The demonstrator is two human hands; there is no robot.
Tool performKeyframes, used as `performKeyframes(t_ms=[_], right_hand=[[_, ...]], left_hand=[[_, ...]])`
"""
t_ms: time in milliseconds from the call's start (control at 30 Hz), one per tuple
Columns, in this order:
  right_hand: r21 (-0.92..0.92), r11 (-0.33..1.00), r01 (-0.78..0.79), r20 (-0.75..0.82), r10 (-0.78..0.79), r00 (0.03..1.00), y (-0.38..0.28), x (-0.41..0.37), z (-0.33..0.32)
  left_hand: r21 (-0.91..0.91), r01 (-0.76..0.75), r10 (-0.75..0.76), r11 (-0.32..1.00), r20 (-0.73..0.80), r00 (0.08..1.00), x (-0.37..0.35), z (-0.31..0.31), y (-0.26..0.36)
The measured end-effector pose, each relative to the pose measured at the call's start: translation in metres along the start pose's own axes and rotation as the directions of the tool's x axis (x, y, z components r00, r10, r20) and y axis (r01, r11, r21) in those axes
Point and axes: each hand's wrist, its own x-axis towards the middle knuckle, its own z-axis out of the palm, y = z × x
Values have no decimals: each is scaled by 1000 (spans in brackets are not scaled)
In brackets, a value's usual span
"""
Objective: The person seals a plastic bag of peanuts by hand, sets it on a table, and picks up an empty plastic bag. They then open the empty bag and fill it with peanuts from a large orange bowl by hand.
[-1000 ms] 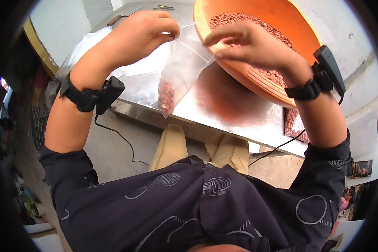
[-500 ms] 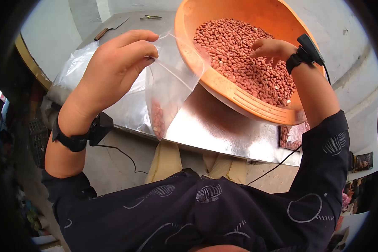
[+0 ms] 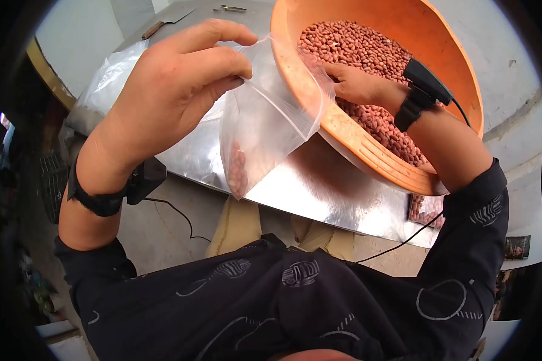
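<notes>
My left hand (image 3: pixel 193 78) pinches the top edge of a clear plastic bag (image 3: pixel 256 129) between thumb and fingers. A few reddish peanuts (image 3: pixel 237 171) lie in the bag's bottom corner, and its mouth overlaps the rim of a tilted orange basin (image 3: pixel 373 147). Inside that basin is a large heap of reddish-skinned peanuts (image 3: pixel 355 42). My right hand (image 3: pixel 364 87) is down at the peanuts beside the bag's mouth, palm downward. Its fingertips are hidden, so I cannot see whether peanuts are in its grasp.
The basin stands on a shiny metal table (image 3: pixel 319 186). A filled peanut packet (image 3: pixel 424 209) lies by the front edge at right. Clear plastic bags (image 3: pixel 111 84) are at left; a wooden-handled knife (image 3: pixel 162 25) and a small metal tool (image 3: pixel 230 8) lie at the back.
My right hand has moved left and down, from above the peanuts to beside the bag's mouth. My left hand still holds the bag. The whole view has shifted slightly.
</notes>
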Motion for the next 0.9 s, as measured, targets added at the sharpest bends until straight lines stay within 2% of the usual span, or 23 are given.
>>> performKeyframes(t_ms=[67, 200, 367, 467, 500, 600, 633, 767, 800, 867, 900], right_hand=[[120, 984, -132, 112, 118, 987, -28, -23, -12], [-14, 992, -125, 179, 126, 976, -37, -46, -21], [-80, 995, -56, -1, 56, 998, -7, -61, -27], [111, 976, -188, -6, 190, 982, -7, -70, -43], [106, 977, -183, -63, 190, 980, -17, -74, -48], [360, 909, -208, -24, 232, 972, -31, -79, -71], [428, 888, -171, -79, 225, 971, -31, -77, -73], [462, 887, -2, -214, 114, 970, -72, -74, -94], [511, 858, 48, -137, 27, 990, -66, -68, -109], [583, 812, 30, -83, 23, 996, -120, -69, -110], [558, 828, 50, -37, -36, 999, -140, -67, -106]], left_hand=[[-5, -14, 14, 1000, -9, 1000, 0, 0, -1], [10, -3, 3, 1000, -22, 1000, 0, 0, 3], [-9, -9, 8, 1000, -80, 997, 6, 3, 8], [2, -30, 30, 1000, -94, 995, 3, 19, 7], [7, -34, 35, 999, -93, 995, 3, 19, 8], [22, -50, 52, 999, -90, 995, 6, 18, 12], [30, -56, 59, 998, -89, 994, 7, 17, 13], [20, -54, 55, 998, -71, 996, 12, 17, 11], [19, -52, 53, 998, -78, 996, 13, 18, 10], [17, -49, 50, 999, -91, 995, 13, 20, 9], [18, -50, 51, 999, -90, 995, 14, 20, 9]])
